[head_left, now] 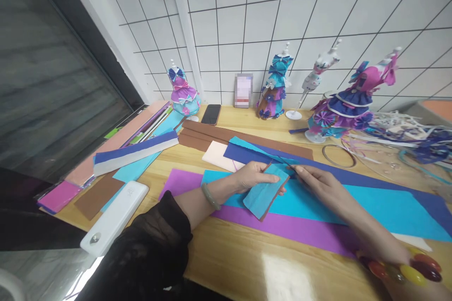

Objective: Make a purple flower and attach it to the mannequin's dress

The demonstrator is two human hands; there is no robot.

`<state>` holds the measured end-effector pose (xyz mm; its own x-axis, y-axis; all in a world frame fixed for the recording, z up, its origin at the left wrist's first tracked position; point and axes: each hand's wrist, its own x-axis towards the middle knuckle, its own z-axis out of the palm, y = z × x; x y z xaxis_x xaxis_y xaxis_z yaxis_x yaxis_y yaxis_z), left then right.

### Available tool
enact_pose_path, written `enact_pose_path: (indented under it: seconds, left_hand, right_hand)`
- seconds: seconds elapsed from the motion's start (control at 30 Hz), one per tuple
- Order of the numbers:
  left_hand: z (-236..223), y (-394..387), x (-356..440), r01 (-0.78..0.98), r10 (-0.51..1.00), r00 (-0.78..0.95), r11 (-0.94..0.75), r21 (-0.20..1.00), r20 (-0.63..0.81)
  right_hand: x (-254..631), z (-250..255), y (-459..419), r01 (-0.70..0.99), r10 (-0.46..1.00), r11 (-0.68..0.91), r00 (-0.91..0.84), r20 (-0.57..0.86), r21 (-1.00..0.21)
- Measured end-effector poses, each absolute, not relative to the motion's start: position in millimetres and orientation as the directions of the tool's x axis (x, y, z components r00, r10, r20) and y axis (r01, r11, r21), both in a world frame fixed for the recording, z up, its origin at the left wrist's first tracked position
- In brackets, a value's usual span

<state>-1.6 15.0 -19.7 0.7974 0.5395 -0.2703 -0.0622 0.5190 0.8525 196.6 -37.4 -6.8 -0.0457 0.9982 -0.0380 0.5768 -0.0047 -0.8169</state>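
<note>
My left hand (256, 176) is closed on a folded piece of light-blue crepe paper (264, 195), whose edges show a brown layer beneath. The thumb lies on top and the fingers are mostly hidden under the paper. At the paper's upper right corner my right hand (314, 181) is pinched shut, with a thin dark sliver by its fingertips; what it is I cannot make out. Under both hands lie long sheets: a light-blue sheet (381, 204), a purple sheet (300, 233) and a dark-blue sheet (356, 176).
Brown strips (247, 138) and a cream piece (214, 155) lie behind. At left are a blue-and-white strip (137, 150) and a white oblong device (116, 216). Several dress forms, one a pink-and-blue dress (353, 99), line the wall near a phone (211, 114) and tangled ribbons (413, 131).
</note>
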Motion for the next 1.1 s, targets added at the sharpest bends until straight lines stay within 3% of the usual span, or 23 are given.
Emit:
enact_pose_path:
  seconds: [0.13,0.33,0.53,0.73,0.83,0.9,1.0,1.1]
  left_hand:
    - [-21.8,15.8,-1.3,-0.078,0.533,0.809,0.516,0.853,-0.248]
    - [-22.9,16.1,-1.4,-0.135,0.556,0.803,0.521,0.843,-0.216]
    - [-21.8,18.9,-2.1,-0.248,0.593,0.778,0.592,0.767,-0.206]
    - [-24.5,20.6,-1.3,-0.348,0.695,0.699,0.535,0.770,-0.168]
    - [-21.6,16.7,1.4,-0.402,0.793,0.595,0.433,0.807,-0.129]
    - [-18.2,11.9,4.3,-0.393,0.865,0.491,0.328,0.859,-0.106]
    - [-13.4,3.5,8.8,-0.320,0.926,0.372,0.194,0.927,-0.065]
    - [-10.9,-3.1,11.5,-0.304,0.931,0.364,0.131,0.944,-0.012]
  right_hand:
    - [215.3,-20.6,-27.5,0.721,0.998,0.018,0.034,0.062,-0.693]
    - [231.5,-34.1,-21.2,0.908,0.977,-0.092,0.161,0.139,-0.408]
    - [248.2,-31.4,-23.1,0.972,0.954,-0.199,0.221,0.205,-0.125]
    - [259.0,-29.5,-25.9,0.975,0.950,-0.221,0.207,0.236,0.035]
    - [240.3,-20.8,-29.7,0.987,0.897,-0.135,0.161,0.411,-0.091]
    - [218.4,-15.1,-34.3,0.916,0.884,0.085,0.112,0.454,-0.391]
    - [181.1,-11.1,-44.6,0.454,0.965,0.160,0.115,0.236,-0.876]
    - [152.8,-12.3,-54.4,0.136,0.997,0.052,0.042,0.059,-0.989]
